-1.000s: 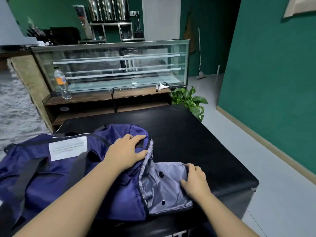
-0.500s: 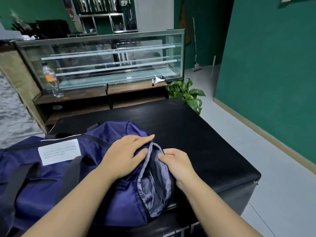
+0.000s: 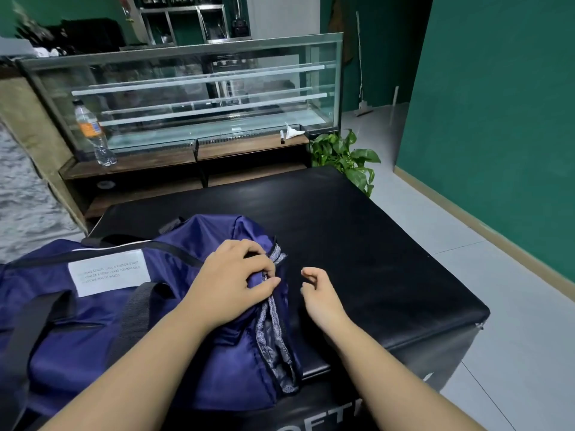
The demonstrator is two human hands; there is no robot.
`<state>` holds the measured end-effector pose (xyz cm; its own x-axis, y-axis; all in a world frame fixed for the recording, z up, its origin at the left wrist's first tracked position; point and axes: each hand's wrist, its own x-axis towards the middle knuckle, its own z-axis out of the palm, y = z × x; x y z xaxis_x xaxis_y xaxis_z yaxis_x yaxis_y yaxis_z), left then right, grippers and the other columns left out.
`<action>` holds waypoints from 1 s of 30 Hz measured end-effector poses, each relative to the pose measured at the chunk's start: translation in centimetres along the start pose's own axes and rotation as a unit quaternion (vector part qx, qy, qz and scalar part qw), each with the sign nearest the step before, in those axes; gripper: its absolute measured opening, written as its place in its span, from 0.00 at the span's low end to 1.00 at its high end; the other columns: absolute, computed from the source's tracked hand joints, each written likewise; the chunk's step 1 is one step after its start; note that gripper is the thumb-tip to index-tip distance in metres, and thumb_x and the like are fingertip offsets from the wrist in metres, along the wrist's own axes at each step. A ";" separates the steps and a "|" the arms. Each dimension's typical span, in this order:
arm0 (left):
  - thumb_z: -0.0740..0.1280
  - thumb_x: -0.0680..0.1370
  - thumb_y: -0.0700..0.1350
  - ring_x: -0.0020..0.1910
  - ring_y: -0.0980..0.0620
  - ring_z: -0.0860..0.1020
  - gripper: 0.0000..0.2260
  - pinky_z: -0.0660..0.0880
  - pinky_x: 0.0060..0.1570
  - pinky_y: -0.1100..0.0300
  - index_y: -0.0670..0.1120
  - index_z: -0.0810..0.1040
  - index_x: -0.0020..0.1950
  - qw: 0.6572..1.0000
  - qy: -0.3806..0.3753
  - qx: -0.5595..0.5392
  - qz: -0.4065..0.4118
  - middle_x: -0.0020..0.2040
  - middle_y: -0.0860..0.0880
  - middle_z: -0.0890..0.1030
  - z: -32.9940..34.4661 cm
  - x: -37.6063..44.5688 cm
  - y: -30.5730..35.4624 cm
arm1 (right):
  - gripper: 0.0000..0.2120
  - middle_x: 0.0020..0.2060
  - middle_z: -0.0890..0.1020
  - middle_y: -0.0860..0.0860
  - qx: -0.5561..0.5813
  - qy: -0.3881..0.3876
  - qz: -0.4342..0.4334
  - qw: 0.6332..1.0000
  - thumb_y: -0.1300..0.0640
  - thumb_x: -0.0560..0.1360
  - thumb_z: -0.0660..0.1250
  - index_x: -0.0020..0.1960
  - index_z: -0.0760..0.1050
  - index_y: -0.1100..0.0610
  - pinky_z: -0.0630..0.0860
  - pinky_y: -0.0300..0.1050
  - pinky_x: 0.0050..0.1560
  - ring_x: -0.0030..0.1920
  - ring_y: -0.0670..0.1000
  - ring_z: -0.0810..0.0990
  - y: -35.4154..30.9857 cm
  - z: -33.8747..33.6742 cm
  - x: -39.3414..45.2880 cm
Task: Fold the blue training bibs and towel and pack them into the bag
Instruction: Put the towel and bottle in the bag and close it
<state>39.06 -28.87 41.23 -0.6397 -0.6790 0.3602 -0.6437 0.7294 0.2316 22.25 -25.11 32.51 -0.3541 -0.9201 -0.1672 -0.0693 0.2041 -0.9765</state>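
A navy blue duffel bag with black straps and a white label lies on the black padded table. Its right end flap, lined in grey, is folded up against the bag. My left hand grips the bag's fabric and the flap's top edge, fingers and thumb curled round it. Just right of the flap my right hand hovers over the table, fingers loosely curled, holding nothing. No bibs or towel are visible outside the bag.
Behind the table stands a glass display case on a wooden shelf, with a water bottle at its left. A potted plant sits off the table's far right corner. Grey floor runs along the green wall on the right.
The grey-lined flap, lying open on the table a second ago, was lifted by my right hand and closed against the bag. My left hand took hold of it; my right hand let go.
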 end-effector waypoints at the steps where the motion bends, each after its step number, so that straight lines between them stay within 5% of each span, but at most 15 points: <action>1: 0.58 0.70 0.65 0.52 0.56 0.69 0.15 0.65 0.55 0.60 0.58 0.79 0.41 1.000 0.003 -0.005 0.001 0.50 0.63 0.73 0.0 0.0 -0.1 | 0.18 0.68 0.70 0.53 -0.036 -0.024 -0.007 0.999 0.67 0.79 0.56 0.68 0.65 0.59 0.62 0.29 0.58 0.65 0.48 0.70 0.3 0.2 0.7; 7: 0.61 0.68 0.63 0.50 0.64 0.66 0.13 0.56 0.56 0.77 0.57 0.80 0.39 0.999 0.025 -0.047 -0.010 0.49 0.61 0.75 0.2 -0.2 -0.2 | 0.24 0.73 0.65 0.55 -0.086 -0.138 0.016 0.987 0.67 0.81 0.54 0.76 0.57 0.61 0.60 0.41 0.72 0.73 0.51 0.64 1.0 1.7 4.6; 9: 0.62 0.68 0.62 0.50 0.64 0.66 0.12 0.55 0.57 0.78 0.57 0.80 0.38 0.998 0.032 -0.051 -0.009 0.49 0.61 0.75 0.3 -0.3 -0.2 | 0.19 0.63 0.77 0.52 -0.069 -0.166 0.033 0.983 0.67 0.80 0.53 0.69 0.67 0.58 0.73 0.43 0.63 0.63 0.49 0.75 1.4 2.0 5.4; 10: 0.62 0.68 0.62 0.50 0.64 0.66 0.12 0.55 0.57 0.78 0.58 0.80 0.37 0.998 0.035 -0.053 -0.008 0.49 0.61 0.75 0.3 -0.4 -0.3 | 0.16 0.52 0.81 0.48 -0.061 -0.175 0.046 0.982 0.67 0.80 0.53 0.63 0.72 0.55 0.76 0.38 0.50 0.52 0.46 0.79 1.3 2.0 5.5; 12: 0.63 0.68 0.62 0.50 0.65 0.66 0.11 0.55 0.57 0.78 0.58 0.80 0.37 0.998 0.035 -0.058 -0.012 0.49 0.61 0.75 0.4 -0.5 -0.2 | 0.15 0.35 0.77 0.43 -0.059 -0.170 0.071 0.981 0.64 0.79 0.52 0.49 0.74 0.50 0.67 0.35 0.32 0.34 0.41 0.72 0.9 1.9 5.6; 20: 0.63 0.67 0.62 0.56 0.68 0.67 0.09 0.54 0.56 0.79 0.59 0.79 0.35 0.996 0.043 -0.075 -0.018 0.47 0.62 0.76 0.7 -0.4 -0.3 | 0.17 0.30 0.69 0.46 -0.226 -0.154 -0.002 0.962 0.59 0.80 0.57 0.33 0.64 0.53 0.62 0.33 0.26 0.30 0.43 0.64 2.8 1.9 5.8; 23: 0.63 0.67 0.62 0.56 0.66 0.67 0.08 0.55 0.55 0.79 0.60 0.78 0.35 0.996 0.043 -0.078 -0.020 0.46 0.63 0.75 0.7 -0.4 -0.4 | 0.14 0.30 0.69 0.48 -0.153 -0.127 -0.002 0.980 0.60 0.78 0.61 0.34 0.66 0.53 0.62 0.41 0.29 0.31 0.46 0.64 3.8 1.8 5.7; 30: 0.61 0.65 0.64 0.52 0.63 0.69 0.12 0.58 0.55 0.75 0.59 0.79 0.35 0.997 0.057 -0.056 -0.024 0.46 0.64 0.75 1.3 -0.4 -0.1 | 0.14 0.29 0.70 0.48 0.140 -0.072 0.051 0.986 0.60 0.82 0.57 0.37 0.71 0.57 0.60 0.33 0.25 0.26 0.42 0.63 4.2 1.2 5.2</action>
<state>38.85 -28.73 39.90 -0.5534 -0.7033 0.4462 -0.6172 0.7060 0.3473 21.24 -29.43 27.37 -0.2090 -0.9417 -0.2637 0.2269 0.2156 -0.9498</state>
